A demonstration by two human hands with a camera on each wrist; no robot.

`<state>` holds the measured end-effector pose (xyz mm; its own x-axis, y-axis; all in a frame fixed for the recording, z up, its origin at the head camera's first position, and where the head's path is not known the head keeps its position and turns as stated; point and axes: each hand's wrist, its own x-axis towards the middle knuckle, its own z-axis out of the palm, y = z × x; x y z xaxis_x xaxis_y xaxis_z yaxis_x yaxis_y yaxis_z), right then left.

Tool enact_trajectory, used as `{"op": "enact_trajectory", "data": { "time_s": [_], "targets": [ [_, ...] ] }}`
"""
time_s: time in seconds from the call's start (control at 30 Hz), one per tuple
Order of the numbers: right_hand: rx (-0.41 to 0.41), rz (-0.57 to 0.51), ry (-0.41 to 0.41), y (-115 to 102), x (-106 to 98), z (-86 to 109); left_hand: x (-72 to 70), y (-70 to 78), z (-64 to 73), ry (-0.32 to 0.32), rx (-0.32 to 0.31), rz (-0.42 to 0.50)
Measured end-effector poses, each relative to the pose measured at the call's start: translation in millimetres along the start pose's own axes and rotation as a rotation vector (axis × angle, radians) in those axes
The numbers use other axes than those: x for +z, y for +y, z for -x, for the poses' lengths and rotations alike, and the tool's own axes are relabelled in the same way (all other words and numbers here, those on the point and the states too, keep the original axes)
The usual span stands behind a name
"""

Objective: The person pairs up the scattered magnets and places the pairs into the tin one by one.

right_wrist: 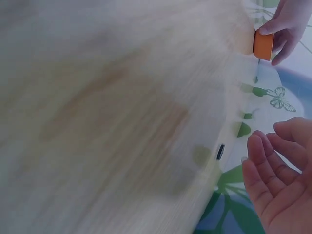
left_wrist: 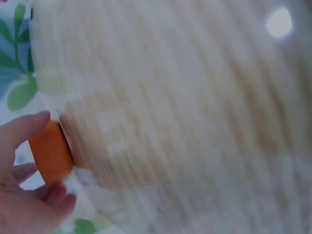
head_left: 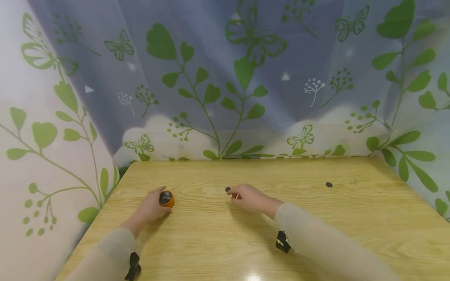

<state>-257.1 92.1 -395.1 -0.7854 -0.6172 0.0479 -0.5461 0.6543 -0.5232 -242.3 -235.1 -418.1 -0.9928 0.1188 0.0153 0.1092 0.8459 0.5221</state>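
Note:
My left hand (head_left: 149,206) grips a small orange round container (head_left: 170,200), its thumb and fingers around the side. The container's top or inside looks dark and shiny; what it is cannot be made out. In the left wrist view the orange wall (left_wrist: 51,151) shows between thumb and fingers. Over the table's middle, my right hand (head_left: 249,198) has its fingertips beside a small black disc (head_left: 227,189). Seen from the right wrist, the fingers (right_wrist: 258,161) are loosely bent, apart from a black disc (right_wrist: 221,151), and hold nothing visible. A second black disc (head_left: 329,184) lies farther right.
The wood-grain table (head_left: 197,242) reaches back to a curtain (head_left: 218,97) printed with green leaves and butterflies. Similar cloth hangs on both sides. Dark camera mounts (head_left: 283,242) are worn at the wrists.

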Motion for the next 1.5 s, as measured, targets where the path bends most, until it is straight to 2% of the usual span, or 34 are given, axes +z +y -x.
{"op": "enact_trajectory", "data": {
  "time_s": [0.13,0.2,0.3,0.47,0.6,0.87,1.13,1.33,1.5],
  "targets": [
    [0.015,-0.019,0.012,11,-8,21.4,2.7,17.0,6.3,0.074,0.073,-0.138],
    [0.017,-0.012,0.018,18,-12,32.5,3.8,26.4,7.9,0.105,0.113,-0.159],
    [0.030,-0.003,0.031,29,-19,47.6,6.6,39.4,8.2,0.108,0.158,-0.150],
    [0.053,-0.010,0.051,46,-26,67.4,15.7,55.8,6.0,0.060,0.180,-0.101],
    [0.070,-0.036,0.062,57,-32,79.6,24.2,64.8,3.0,0.058,0.200,-0.072],
    [0.119,-0.007,0.062,82,-45,104.5,41.5,82.8,-9.6,0.032,0.195,-0.012],
    [0.252,0.033,0.031,103,-59,129.5,57.0,104.1,-26.6,-0.060,0.181,0.000],
    [0.315,0.080,0.057,128,-76,149.8,69.2,116.2,-34.5,-0.138,0.154,0.006],
    [0.394,0.105,0.102,150,-91,164.0,76.7,122.8,-42.0,-0.157,0.130,0.027]
  ]
}}
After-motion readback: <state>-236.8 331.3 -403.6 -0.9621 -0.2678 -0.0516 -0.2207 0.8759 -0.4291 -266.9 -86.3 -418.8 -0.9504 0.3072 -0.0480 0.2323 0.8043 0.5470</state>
